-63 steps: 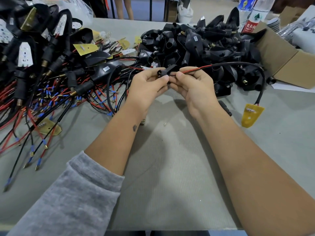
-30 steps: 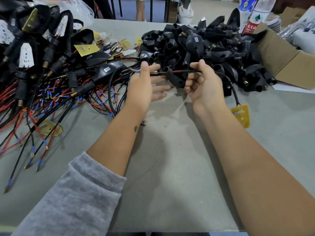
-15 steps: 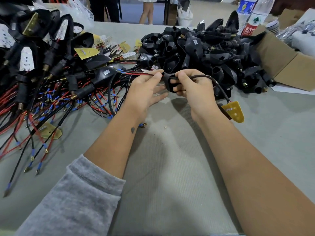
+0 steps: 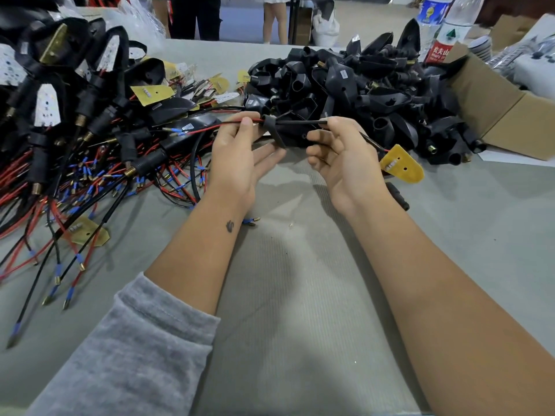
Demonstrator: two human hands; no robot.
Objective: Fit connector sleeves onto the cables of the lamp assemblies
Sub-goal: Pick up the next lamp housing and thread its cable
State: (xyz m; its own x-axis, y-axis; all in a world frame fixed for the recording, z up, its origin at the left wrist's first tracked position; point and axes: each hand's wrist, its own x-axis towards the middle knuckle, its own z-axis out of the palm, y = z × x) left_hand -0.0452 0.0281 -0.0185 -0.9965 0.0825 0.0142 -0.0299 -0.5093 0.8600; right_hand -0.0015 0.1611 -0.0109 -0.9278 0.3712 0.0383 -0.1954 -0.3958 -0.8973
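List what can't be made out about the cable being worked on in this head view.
- Black cable: whether it runs through the black rubber sleeve; the sleeve covers it.
- Right hand: its grip point; its fingers cover it.
- Yellow lamp board: print too small.

- A workshop assembly bench: grey table (image 4: 300, 295) with a heap of black lamp housings (image 4: 360, 94).
- Piled wired lamp assemblies (image 4: 75, 139), cardboard box (image 4: 504, 115), people standing behind.
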